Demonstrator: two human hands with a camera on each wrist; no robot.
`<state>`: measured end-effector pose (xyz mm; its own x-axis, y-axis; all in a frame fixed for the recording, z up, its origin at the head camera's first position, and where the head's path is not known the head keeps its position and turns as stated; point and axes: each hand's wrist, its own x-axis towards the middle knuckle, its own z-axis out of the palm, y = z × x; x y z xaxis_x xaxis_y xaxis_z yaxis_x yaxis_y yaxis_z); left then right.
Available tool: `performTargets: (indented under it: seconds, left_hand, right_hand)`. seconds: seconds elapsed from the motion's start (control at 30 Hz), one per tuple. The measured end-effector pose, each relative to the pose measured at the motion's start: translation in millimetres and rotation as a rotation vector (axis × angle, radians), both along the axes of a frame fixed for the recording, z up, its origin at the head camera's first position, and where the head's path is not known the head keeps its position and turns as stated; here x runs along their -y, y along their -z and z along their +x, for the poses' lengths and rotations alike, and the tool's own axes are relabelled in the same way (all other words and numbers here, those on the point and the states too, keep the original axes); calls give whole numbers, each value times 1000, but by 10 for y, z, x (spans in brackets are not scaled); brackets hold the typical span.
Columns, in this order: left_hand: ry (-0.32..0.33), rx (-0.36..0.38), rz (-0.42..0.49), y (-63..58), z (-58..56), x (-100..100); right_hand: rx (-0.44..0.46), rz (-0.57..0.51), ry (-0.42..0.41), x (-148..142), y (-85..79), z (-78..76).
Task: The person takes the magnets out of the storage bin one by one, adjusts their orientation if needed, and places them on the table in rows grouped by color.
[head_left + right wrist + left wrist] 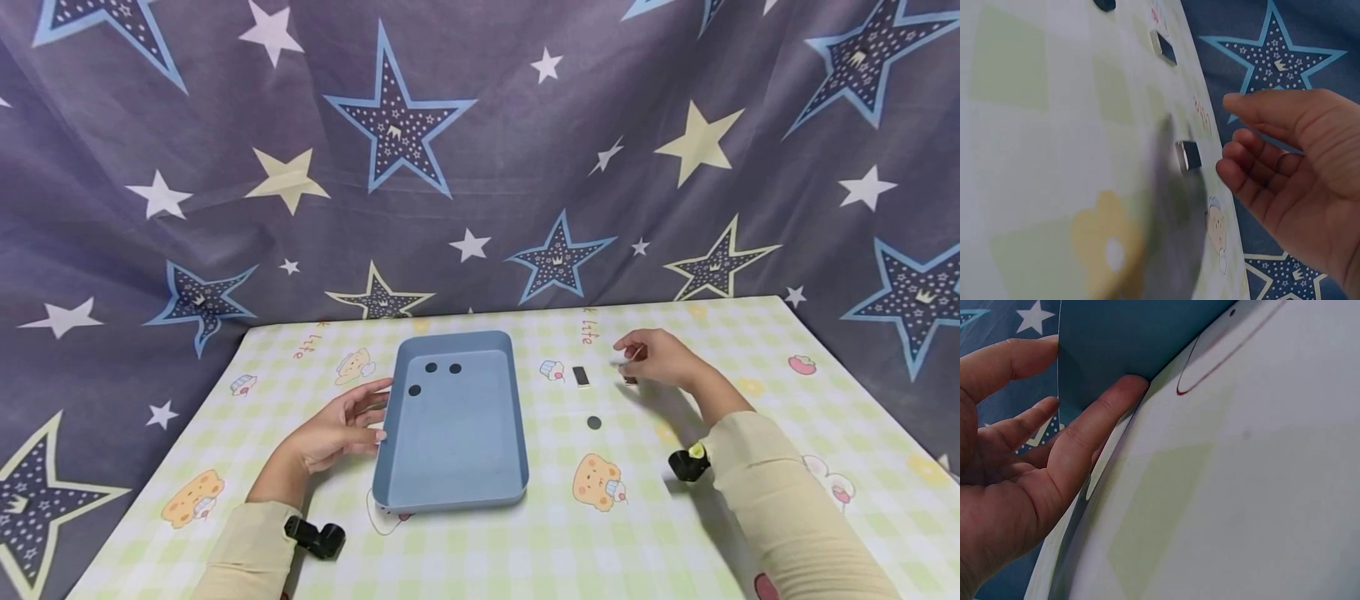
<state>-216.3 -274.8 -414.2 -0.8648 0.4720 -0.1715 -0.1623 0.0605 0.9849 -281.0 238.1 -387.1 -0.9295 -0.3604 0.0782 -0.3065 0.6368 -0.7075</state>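
Observation:
A blue-grey tray (pixel 457 492) lies on the table. My left hand (pixel 341 429) touches the outside of its left wall; the thumb (pixel 1094 422) lies low against the wall, the fingers fairly straight. Three dark round discs (pixel 415 390) lie in the tray's far left part. My right hand (pixel 660 358) is just above a small dark-topped rectangular block (pixel 1189 155), fingers loosely bent, with a gap to the block in the right wrist view. A second such block (pixel 581 376) lies to its left. Nearer me is another dark disc (pixel 594 422).
A checked cloth with cartoon prints (pixel 300 550) covers the table. Behind the far edge hangs a dark curtain (pixel 480 208) printed with stars. A small black device (pixel 315 537) sits on the left wrist and another (pixel 688 463) on the right.

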Motion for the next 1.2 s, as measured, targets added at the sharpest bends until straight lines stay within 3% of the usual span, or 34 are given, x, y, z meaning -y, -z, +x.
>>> performTargets:
  seconds: [0.27,0.9,1.2]
  left_hand:
    - [2,-1,-2,-2,-2,1]
    - [3,-1,-4,17,-8,15]
    - [2,-4,-1,28,-16,23]
  right_hand:
    - [12,-126,45,175,-57,30]
    - [37,-306,-22,660,-208,59]
    - [32,-335,-81,997,-284,85]
